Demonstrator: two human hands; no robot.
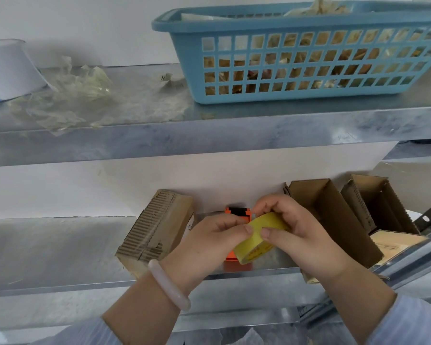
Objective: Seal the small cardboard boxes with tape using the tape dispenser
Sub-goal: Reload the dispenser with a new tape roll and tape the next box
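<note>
A yellow tape roll [256, 241] is held between both hands above the lower metal shelf [60, 245]. My left hand [207, 245] pinches its near edge with the thumb on top. My right hand [301, 235] curls round its right side, thumb on the tape surface. Behind the roll sits an orange tape dispenser [238, 214], mostly hidden by my hands. A closed small cardboard box [157, 230] with tape on it lies to the left. Two open cardboard boxes [334, 215] [381, 202] stand to the right.
The upper metal shelf [209, 135] carries a blue plastic basket [304, 53] filled with scraps, crumpled clear tape waste [67, 95] and a white cup-shaped object [8, 68]. A white wall is behind both shelves. A flat cardboard piece [396, 242] lies at the far right.
</note>
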